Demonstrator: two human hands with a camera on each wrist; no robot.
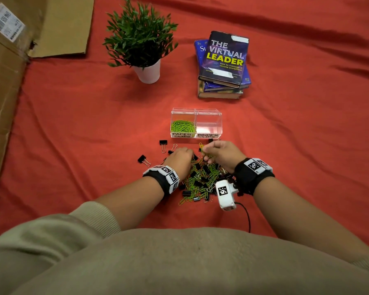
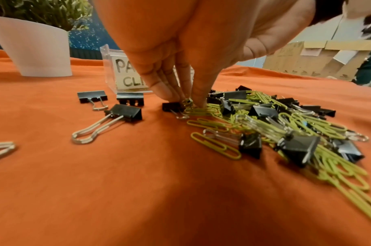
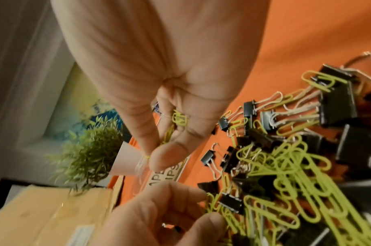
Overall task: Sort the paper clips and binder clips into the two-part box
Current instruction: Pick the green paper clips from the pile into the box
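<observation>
Bare red cloth (image 1: 83,128) lies open left and right of the clip pile (image 1: 200,179), while the two-part box (image 1: 196,124) stands just beyond it, the potted plant (image 1: 141,43) and book stack (image 1: 223,64) farther back.

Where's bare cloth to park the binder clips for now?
Bare cloth lies between the plant pot and two-part box, left of the stray binder clips, and right of the right hand. Crowded: the clip pile between both wrists.
</observation>
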